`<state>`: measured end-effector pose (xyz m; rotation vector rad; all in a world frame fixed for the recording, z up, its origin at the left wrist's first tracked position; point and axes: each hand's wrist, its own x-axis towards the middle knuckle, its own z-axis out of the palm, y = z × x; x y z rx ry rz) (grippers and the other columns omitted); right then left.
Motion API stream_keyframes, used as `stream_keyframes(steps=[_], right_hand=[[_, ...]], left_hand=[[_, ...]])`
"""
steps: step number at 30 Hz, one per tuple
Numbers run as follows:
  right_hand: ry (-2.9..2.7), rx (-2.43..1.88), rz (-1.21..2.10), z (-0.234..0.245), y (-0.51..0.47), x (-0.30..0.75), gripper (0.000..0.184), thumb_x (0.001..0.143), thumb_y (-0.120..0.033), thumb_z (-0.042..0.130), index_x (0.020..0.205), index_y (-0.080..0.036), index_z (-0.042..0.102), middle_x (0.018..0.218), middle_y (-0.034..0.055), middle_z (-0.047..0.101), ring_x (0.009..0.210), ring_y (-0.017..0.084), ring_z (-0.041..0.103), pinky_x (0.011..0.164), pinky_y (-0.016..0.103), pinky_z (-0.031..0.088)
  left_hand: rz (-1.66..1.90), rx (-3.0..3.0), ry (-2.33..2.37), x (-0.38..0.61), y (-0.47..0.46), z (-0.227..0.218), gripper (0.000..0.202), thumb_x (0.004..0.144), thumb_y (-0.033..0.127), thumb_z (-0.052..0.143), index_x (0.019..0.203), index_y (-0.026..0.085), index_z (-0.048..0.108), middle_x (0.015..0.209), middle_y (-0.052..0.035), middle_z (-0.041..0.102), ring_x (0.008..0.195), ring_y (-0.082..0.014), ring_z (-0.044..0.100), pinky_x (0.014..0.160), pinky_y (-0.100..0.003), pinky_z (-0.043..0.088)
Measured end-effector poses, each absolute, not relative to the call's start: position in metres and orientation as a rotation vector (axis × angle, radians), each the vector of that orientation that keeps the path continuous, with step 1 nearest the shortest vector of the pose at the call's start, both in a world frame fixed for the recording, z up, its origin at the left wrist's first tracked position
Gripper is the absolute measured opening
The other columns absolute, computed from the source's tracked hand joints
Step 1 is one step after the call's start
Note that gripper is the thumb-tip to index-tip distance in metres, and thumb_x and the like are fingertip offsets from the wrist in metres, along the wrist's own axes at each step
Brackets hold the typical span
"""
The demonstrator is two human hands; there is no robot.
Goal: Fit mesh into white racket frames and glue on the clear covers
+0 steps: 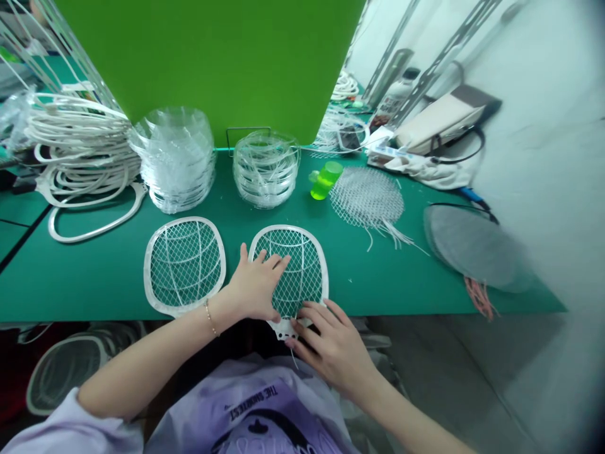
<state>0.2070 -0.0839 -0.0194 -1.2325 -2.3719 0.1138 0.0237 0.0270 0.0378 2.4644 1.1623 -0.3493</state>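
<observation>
Pinching mesh racket frame [302,268] by neck [282,330] at bench's [387,296] near edge with right hand [333,343], splaying left hand [255,284] loosely across it.

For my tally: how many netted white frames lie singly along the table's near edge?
2: the right frame, partly under the left hand and right hand; the left frame, beside it. None seems hidden there.

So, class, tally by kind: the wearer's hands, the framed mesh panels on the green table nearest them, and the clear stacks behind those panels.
Hands: 2 (left hand, right hand)
Framed mesh panels: 2 (left panel, right panel)
Clear stacks: 2 (larger stack, smaller stack)
Total: 6
</observation>
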Motion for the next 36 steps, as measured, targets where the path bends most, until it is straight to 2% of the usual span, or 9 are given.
stream_keyframes(steps=[3, 7, 12, 16, 20, 23, 28, 33, 36], right_hand=[[-2.389, -1.259, 0.088, -0.009, -0.089, 0.197, 0.023, 0.092, -0.036, 0.061, 0.095, -0.017, 0.074, 0.102, 0.0112, 0.072, 0.105, 0.025, 0.064, 0.103, 0.042, 0.044], [-2.276, -1.294, 0.244, -0.001, -0.068, 0.231, 0.021, 0.090, -0.038, 0.062, 0.099, -0.025, 0.076, 0.108, 0.0074, 0.072, 0.103, 0.022, 0.065, 0.094, 0.039, 0.050], [-1.240, -2.013, -0.123, 0.008, -0.022, 0.395, 0.043, 0.090, -0.052, 0.047, 0.096, -0.018, 0.073, 0.097, 0.0119, 0.073, 0.086, 0.024, 0.067, 0.083, 0.041, 0.054], [-1.099, -2.149, -0.193, 0.012, -0.012, 0.462, 0.047, 0.077, -0.056, 0.056, 0.087, -0.012, 0.070, 0.088, 0.0214, 0.070, 0.087, 0.034, 0.065, 0.086, 0.056, 0.049], [-1.767, -1.672, -0.054, 0.005, -0.027, 0.363, 0.024, 0.086, -0.036, 0.056, 0.100, -0.021, 0.070, 0.099, 0.0110, 0.074, 0.092, 0.027, 0.069, 0.090, 0.046, 0.054], [-2.358, -1.067, 0.111, 0.002, -0.050, 0.260, 0.040, 0.087, -0.020, 0.050, 0.125, -0.022, 0.063, 0.120, 0.0076, 0.072, 0.111, 0.027, 0.067, 0.106, 0.049, 0.049], [-2.551, -0.954, 0.111, -0.005, -0.060, 0.199, 0.032, 0.085, -0.016, 0.053, 0.111, -0.023, 0.071, 0.109, 0.0062, 0.074, 0.098, 0.022, 0.071, 0.105, 0.034, 0.053], [-2.564, -1.117, 0.173, -0.001, -0.056, 0.190, 0.016, 0.083, -0.020, 0.058, 0.091, -0.026, 0.071, 0.092, 0.0033, 0.072, 0.085, 0.022, 0.070, 0.108, 0.045, 0.051], [-2.333, -1.245, 0.233, 0.003, -0.045, 0.212, 0.013, 0.089, -0.026, 0.059, 0.085, -0.030, 0.071, 0.093, -0.0016, 0.073, 0.087, 0.019, 0.070, 0.106, 0.039, 0.050]], left_hand=[[-0.379, 2.421, 1.200, 0.030, 0.026, 0.041, 0.123, 0.060, 0.046, 0.087, 0.159, 0.021, 0.019, 0.155, -0.0194, 0.040, 0.144, -0.0486, 0.030, 0.105, -0.084, 0.009], [-0.278, 2.409, 1.169, 0.013, 0.018, 0.033, 0.115, 0.069, 0.048, 0.079, 0.160, 0.025, 0.013, 0.161, -0.0161, 0.032, 0.149, -0.0458, 0.022, 0.105, -0.084, 0.006], [-0.206, 2.367, 1.223, -0.011, 0.027, 0.021, 0.111, 0.075, 0.062, 0.067, 0.161, 0.030, 0.004, 0.165, -0.0128, 0.024, 0.150, -0.0468, 0.016, 0.103, -0.084, -0.009], [-0.309, 2.346, 1.249, -0.006, 0.035, 0.032, 0.116, 0.072, 0.061, 0.070, 0.161, 0.027, 0.004, 0.164, -0.0175, 0.024, 0.149, -0.0475, 0.018, 0.104, -0.084, -0.005], [-0.365, 2.370, 1.259, 0.007, 0.038, 0.040, 0.119, 0.069, 0.051, 0.078, 0.161, 0.024, 0.006, 0.162, -0.0198, 0.029, 0.148, -0.0486, 0.021, 0.101, -0.087, 0.001], [-0.366, 2.398, 1.259, 0.010, 0.038, 0.039, 0.121, 0.067, 0.049, 0.081, 0.160, 0.023, 0.009, 0.161, -0.0212, 0.030, 0.147, -0.0494, 0.024, 0.099, -0.088, 0.005], [-0.416, 2.396, 1.282, 0.015, 0.036, 0.043, 0.117, 0.067, 0.046, 0.082, 0.159, 0.021, 0.015, 0.158, -0.0226, 0.034, 0.145, -0.0523, 0.025, 0.098, -0.089, 0.011], [-0.465, 2.377, 1.275, 0.024, 0.040, 0.043, 0.119, 0.067, 0.042, 0.084, 0.160, 0.024, 0.012, 0.160, -0.0217, 0.030, 0.146, -0.0538, 0.021, 0.099, -0.088, 0.011], [-0.267, 2.425, 1.216, -0.001, 0.030, 0.035, 0.118, 0.074, 0.046, 0.078, 0.160, 0.029, 0.000, 0.162, -0.0182, 0.028, 0.148, -0.0484, 0.023, 0.104, -0.084, 0.011]])
